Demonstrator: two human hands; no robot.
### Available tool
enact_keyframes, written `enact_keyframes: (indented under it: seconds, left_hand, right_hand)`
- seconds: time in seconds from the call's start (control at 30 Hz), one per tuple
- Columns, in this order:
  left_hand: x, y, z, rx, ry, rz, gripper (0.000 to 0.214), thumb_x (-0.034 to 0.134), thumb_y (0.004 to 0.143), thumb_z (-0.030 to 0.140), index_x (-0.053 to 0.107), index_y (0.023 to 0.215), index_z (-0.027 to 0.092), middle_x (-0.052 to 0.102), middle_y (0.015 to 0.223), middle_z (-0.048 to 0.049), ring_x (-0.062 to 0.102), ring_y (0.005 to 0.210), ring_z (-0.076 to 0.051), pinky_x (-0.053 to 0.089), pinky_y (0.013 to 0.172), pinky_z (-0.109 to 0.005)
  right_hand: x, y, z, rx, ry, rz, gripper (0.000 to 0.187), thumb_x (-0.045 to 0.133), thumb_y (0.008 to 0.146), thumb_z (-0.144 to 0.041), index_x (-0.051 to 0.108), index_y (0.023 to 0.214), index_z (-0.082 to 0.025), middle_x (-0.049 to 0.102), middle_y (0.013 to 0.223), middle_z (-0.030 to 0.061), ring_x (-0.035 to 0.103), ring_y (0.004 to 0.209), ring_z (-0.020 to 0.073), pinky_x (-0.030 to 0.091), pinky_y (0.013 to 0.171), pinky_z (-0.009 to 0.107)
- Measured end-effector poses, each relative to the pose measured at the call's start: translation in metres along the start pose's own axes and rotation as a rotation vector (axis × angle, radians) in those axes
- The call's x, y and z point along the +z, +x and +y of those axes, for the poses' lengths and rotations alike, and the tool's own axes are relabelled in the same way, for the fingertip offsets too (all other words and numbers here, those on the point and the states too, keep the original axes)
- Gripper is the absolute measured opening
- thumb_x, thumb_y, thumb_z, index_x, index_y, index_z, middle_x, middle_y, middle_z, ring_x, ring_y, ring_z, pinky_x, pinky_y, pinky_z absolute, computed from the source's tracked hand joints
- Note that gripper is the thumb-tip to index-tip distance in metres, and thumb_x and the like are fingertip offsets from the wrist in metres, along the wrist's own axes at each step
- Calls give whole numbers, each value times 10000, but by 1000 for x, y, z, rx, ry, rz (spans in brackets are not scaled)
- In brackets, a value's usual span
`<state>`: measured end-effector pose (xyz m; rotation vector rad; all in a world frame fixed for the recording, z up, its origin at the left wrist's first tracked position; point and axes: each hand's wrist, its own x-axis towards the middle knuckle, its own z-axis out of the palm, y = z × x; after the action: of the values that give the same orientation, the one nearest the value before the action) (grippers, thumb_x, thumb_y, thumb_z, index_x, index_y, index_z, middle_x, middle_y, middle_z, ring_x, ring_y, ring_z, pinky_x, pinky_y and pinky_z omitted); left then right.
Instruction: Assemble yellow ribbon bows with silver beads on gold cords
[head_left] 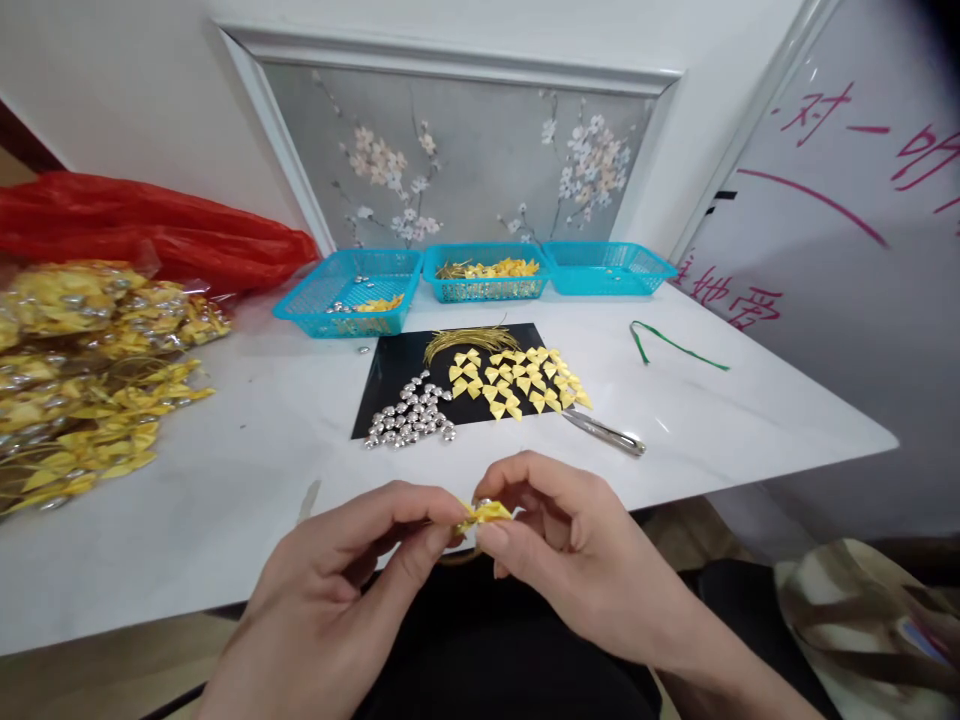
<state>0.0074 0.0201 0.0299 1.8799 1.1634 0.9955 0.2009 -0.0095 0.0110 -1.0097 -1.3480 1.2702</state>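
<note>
A small yellow ribbon bow (491,512) is pinched between my two hands, just off the table's front edge. My left hand (360,570) grips its left side with thumb and forefinger. On its right side, the thumb and fingers of my right hand (570,540) are closed. A silver bead (484,503) shows at the top of the bow, partly behind my fingers. Below it curves a thin gold cord (459,558). Beyond my hands, silver beads (411,412), loose yellow bows (525,378) and a bundle of gold cords (472,342) lie on a black mat (386,365).
Metal tweezers (606,433) lie right of the mat. Behind stand a left blue basket (300,312), a middle blue basket (487,291) and a right blue basket (611,288). Bagged yellow bows (90,370) and red mesh (150,225) fill the left. A green tie (682,350) lies right.
</note>
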Motion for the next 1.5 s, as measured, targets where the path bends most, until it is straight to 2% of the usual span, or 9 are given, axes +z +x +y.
enact_keyframes:
  seconds: [0.17, 0.4, 0.57, 0.77, 0.87, 1.07, 1.27, 1.4, 1.5]
  left_hand:
    - [-1, 1, -2, 121, 108, 2, 167, 679, 869, 213, 765, 845, 354, 805, 762, 110, 746, 647, -101, 564, 622, -94]
    - [0, 1, -1, 313, 272, 18, 231, 669, 864, 163, 737, 934, 372, 809, 795, 124, 740, 631, -85, 558, 613, -99]
    - [1, 0, 0, 273, 269, 58, 140, 720, 859, 215, 772, 838, 343, 822, 751, 94, 751, 602, -126, 568, 582, -161]
    - [-1, 0, 4, 170, 243, 71, 120, 739, 847, 269, 795, 775, 348, 823, 700, 73, 748, 561, -162, 569, 562, -203]
    - [-1, 1, 4, 211, 276, 72, 115, 733, 839, 265, 801, 793, 345, 829, 717, 58, 759, 572, -181, 574, 565, -218]
    - [-2, -1, -2, 260, 329, 39, 172, 686, 868, 211, 787, 879, 349, 834, 792, 55, 781, 663, -176, 579, 627, -196]
    - [-4, -6, -10, -69, -35, 15, 267, 775, 855, 325, 714, 1108, 386, 816, 1076, 24, 802, 917, -201, 634, 768, -190]
    - [-2, -12, -11, -295, -399, -58, 315, 782, 854, 462, 719, 1139, 343, 787, 1139, -39, 764, 1055, -275, 657, 866, -321]
    - [6, -12, -10, -403, -506, -69, 304, 762, 877, 467, 742, 1141, 317, 778, 1163, -52, 743, 1049, -262, 638, 900, -330]
  right_hand:
    - [4, 1, -2, 24, -110, -4, 143, 599, 975, -286, 648, 876, -194, 612, 712, -22, 576, 653, 122, 460, 603, 246]
    - [5, 1, 0, 76, 7, 11, 188, 592, 971, -306, 632, 835, -183, 617, 669, -25, 557, 591, 115, 444, 560, 241]
    - [1, -1, 0, 93, -54, -34, 242, 553, 1006, -317, 634, 823, -181, 614, 672, -24, 568, 599, 105, 462, 577, 224]
    - [-1, -6, -6, -14, -106, 33, 132, 572, 1000, -300, 606, 1076, -199, 650, 858, -1, 603, 666, 113, 515, 606, 233]
    - [1, -6, -12, -66, -244, 46, 36, 593, 963, -203, 618, 988, -196, 659, 876, 4, 583, 700, 115, 487, 611, 229]
    - [2, -3, -13, -117, -395, 57, 135, 548, 933, -112, 624, 859, -195, 615, 729, -24, 539, 637, 115, 422, 582, 244]
    - [2, -4, -6, -21, -178, 87, 78, 583, 955, -223, 633, 898, -204, 636, 713, -19, 604, 637, 130, 460, 572, 245]
    - [3, -3, -8, 62, -7, 92, 73, 623, 934, -256, 631, 896, -195, 626, 699, -23, 603, 613, 121, 462, 551, 228]
    - [5, -3, -11, 95, 72, 88, 93, 650, 914, -261, 628, 867, -184, 612, 678, -31, 587, 583, 104, 463, 539, 211]
